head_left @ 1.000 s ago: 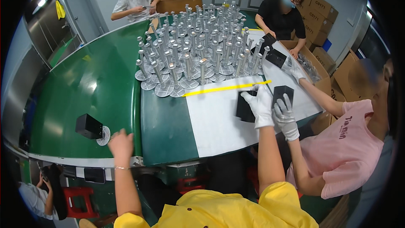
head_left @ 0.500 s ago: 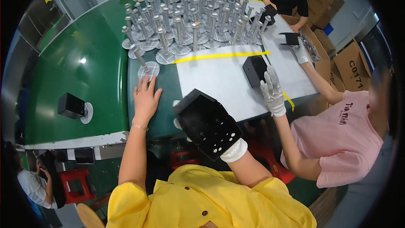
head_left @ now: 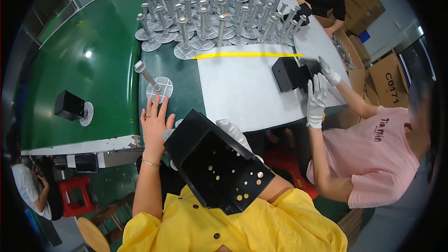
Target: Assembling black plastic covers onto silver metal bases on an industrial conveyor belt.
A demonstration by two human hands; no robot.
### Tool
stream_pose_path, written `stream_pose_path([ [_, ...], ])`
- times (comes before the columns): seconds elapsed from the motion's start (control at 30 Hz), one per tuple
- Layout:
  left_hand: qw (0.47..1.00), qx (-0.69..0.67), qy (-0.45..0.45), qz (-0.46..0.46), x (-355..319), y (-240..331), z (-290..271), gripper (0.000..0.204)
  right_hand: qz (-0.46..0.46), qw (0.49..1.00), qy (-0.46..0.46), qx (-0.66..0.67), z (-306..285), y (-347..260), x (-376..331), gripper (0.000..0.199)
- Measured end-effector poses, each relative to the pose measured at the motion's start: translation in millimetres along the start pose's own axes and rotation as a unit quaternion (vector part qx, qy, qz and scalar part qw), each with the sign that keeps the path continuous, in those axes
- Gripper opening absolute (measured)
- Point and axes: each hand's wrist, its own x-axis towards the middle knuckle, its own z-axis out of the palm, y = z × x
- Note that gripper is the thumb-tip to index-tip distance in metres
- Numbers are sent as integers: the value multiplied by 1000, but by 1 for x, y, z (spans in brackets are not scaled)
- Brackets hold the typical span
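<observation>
Matt black sheet-metal box (head_left: 218, 170), holes punched; dull grey metal post (head_left: 154, 83) beyond it, on glossy green belt (head_left: 88, 65).

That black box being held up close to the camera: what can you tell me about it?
The black box is an open, tray-like housing that looks like painted sheet metal, with thin upright walls and a flat floor pierced by small round holes. It is tilted, its open side toward the camera, above the yellow shirt at the table's near edge. The white-gloved right hand grips its far wall. The bare left hand lies beside it on the green table; whether they touch is unclear.
</observation>
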Motion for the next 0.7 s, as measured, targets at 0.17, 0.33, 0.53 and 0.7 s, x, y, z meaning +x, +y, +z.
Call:
stream_pose_path([
  [0.17, 1000, 18, 6, -3, 1, -2, 4, 56, -24, 994, 100, -25, 2, -2, -8, 34],
  [0.33, 1000, 13, 23, -4, 0, 0, 0, 54, -92, 987, 103, -77, 3, 3, -5, 32],
  [0.53, 999, 17, 30, 17, 2, 1, 2, 56, -137, 984, 50, -103, -8, -5, -2, 45],
  [0.7, 998, 26, 54, 16, -4, 2, 2, 55, -177, 967, 143, -112, -2, 2, 4, 48],
])
